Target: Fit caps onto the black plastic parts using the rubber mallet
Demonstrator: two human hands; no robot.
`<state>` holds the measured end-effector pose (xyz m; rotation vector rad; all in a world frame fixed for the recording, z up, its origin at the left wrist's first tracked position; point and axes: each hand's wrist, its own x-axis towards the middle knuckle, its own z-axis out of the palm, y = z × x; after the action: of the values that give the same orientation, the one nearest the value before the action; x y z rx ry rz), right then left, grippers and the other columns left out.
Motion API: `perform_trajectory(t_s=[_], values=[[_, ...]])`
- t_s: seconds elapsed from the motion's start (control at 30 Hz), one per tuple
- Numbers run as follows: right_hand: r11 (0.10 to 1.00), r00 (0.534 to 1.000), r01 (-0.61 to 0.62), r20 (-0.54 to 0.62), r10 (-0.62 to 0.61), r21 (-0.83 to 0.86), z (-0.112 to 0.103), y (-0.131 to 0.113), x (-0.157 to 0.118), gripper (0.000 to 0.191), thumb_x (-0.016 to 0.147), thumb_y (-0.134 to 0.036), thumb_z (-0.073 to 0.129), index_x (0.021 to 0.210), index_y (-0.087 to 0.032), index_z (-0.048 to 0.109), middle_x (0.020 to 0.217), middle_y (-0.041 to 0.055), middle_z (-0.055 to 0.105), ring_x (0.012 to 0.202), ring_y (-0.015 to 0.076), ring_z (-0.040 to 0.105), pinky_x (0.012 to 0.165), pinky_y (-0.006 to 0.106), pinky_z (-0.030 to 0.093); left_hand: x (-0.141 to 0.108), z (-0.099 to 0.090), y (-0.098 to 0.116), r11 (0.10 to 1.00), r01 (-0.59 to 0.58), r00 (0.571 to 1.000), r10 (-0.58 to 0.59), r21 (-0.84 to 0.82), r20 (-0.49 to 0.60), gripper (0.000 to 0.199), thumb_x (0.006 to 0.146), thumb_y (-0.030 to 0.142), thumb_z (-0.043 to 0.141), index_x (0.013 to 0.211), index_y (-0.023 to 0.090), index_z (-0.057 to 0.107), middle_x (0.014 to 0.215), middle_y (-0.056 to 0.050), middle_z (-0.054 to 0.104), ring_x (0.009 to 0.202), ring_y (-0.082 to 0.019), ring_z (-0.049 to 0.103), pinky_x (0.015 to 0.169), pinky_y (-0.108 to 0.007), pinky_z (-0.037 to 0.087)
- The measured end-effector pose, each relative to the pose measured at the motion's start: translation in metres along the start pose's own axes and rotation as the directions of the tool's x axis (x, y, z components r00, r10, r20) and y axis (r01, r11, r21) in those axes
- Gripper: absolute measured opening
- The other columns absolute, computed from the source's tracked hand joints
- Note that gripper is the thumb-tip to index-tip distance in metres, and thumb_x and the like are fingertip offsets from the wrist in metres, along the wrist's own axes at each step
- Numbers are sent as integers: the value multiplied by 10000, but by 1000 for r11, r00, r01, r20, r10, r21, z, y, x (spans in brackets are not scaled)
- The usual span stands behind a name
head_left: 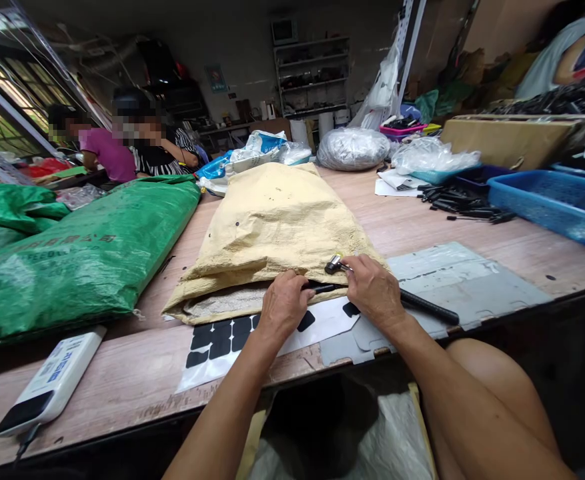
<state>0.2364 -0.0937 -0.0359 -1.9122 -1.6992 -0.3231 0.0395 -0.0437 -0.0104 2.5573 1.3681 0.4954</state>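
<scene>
My left hand (286, 303) is closed, its fingertips pinching the end of a thin black rod (325, 289) at the open mouth of a yellow woven sack (282, 220). My right hand (375, 290) is closed too, thumb and fingers on a small black-and-silver fitting (333, 265) with a short stem. A thicker black tube (429, 307) sticks out to the right from beneath this hand. Whether rod and tube are one piece is hidden by the palm. Under both hands lies a white sheet with black stickers (222, 337), partly covered.
To the left are a bulging green sack (92, 247) and a white device (52, 383) with a cable. A grey plastic sheet (462, 277), black parts (465, 203) and a blue basket (552, 203) are on the right. Two people sit across the table; another is far right.
</scene>
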Motion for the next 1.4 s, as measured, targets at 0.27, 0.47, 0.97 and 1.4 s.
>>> perform_trajectory(t_s=[0.27, 0.47, 0.97, 1.4], values=[[1000, 1000, 5, -5, -5, 9, -2, 0, 1, 245, 918, -159, 541, 1119, -240, 654, 1012, 53, 675, 952, 217, 598, 784, 314, 393, -25, -19, 9, 995, -79, 996, 80, 58, -31, 97, 939, 245, 632, 1024, 215, 670, 1041, -62, 677, 1023, -263, 563, 879, -399, 434], [1000, 1000, 8, -8, -8, 14, -1, 2, 1, 262, 916, -155, 544, 1134, -241, 661, 1017, 45, 682, 960, 213, 612, 800, 310, 403, -74, -31, -10, 992, -87, 996, 89, -87, 19, 72, 964, 252, 596, 1000, 218, 648, 1006, -45, 687, 969, -250, 543, 874, -400, 418], [986, 999, -35, -31, 41, 164, -3, 8, 6, 236, 911, -188, 573, 1091, -248, 714, 1077, 35, 738, 964, 219, 678, 786, 326, 492, -84, -19, -29, 898, 70, 997, -78, -434, -1, 138, 804, 209, 763, 927, 215, 701, 899, -16, 658, 887, -206, 554, 818, -335, 416], [657, 895, 356, -40, -445, 664, -53, -61, -22, 270, 966, -150, 547, 1195, -221, 672, 1087, 39, 750, 984, 153, 702, 870, 265, 542, -85, -14, -33, 877, 67, 997, -83, -476, -12, 164, 795, 247, 790, 931, 202, 711, 910, -17, 647, 937, -218, 549, 850, -335, 399]])
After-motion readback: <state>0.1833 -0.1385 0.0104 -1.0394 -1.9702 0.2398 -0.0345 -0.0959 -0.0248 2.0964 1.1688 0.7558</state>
